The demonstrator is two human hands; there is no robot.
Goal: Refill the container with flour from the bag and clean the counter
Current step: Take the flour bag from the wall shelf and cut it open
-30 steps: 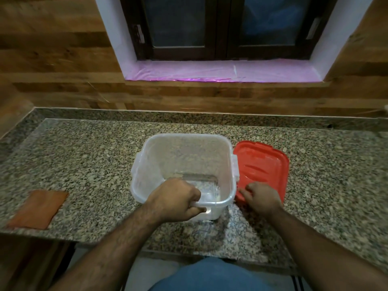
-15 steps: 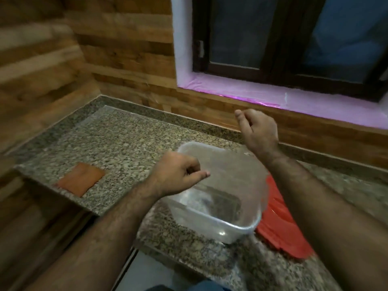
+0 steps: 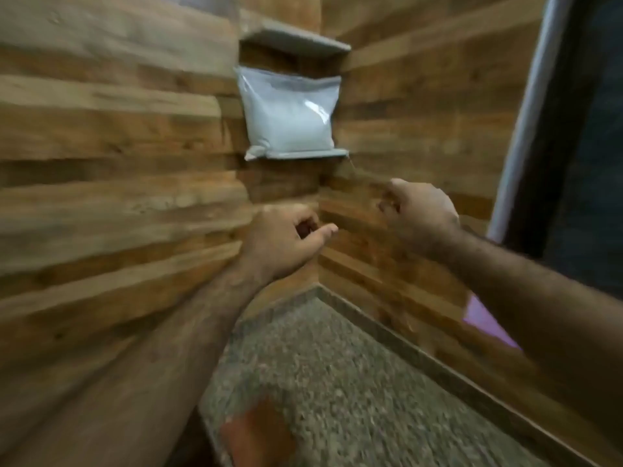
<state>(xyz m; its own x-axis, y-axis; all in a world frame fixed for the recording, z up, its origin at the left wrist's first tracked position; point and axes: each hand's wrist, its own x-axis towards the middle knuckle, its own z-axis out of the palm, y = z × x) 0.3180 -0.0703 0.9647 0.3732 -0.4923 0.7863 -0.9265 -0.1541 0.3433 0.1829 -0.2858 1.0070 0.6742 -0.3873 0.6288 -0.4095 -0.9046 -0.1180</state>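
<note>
A clear plastic bag of white flour [image 3: 288,114] stands upright on a small grey corner shelf [image 3: 305,153] in the wooden wall corner. My left hand [image 3: 281,242] is raised below the shelf, fingers loosely curled, thumb out, holding nothing. My right hand [image 3: 419,219] hovers to the right of it, a little higher, fingers curled in and holding nothing. Both hands are apart from the bag. The container and its red lid are out of view. The picture is blurred by motion.
The speckled granite counter [image 3: 337,382] runs below the hands into the corner. An orange-brown cloth [image 3: 256,436] lies near its front edge. A second grey shelf [image 3: 296,38] sits above the bag. A dark window frame [image 3: 539,129] and pink sill [image 3: 485,323] are at right.
My view has swung left from the container to the wall corner. Both hands have left the container and risen toward the shelf with the flour bag.
</note>
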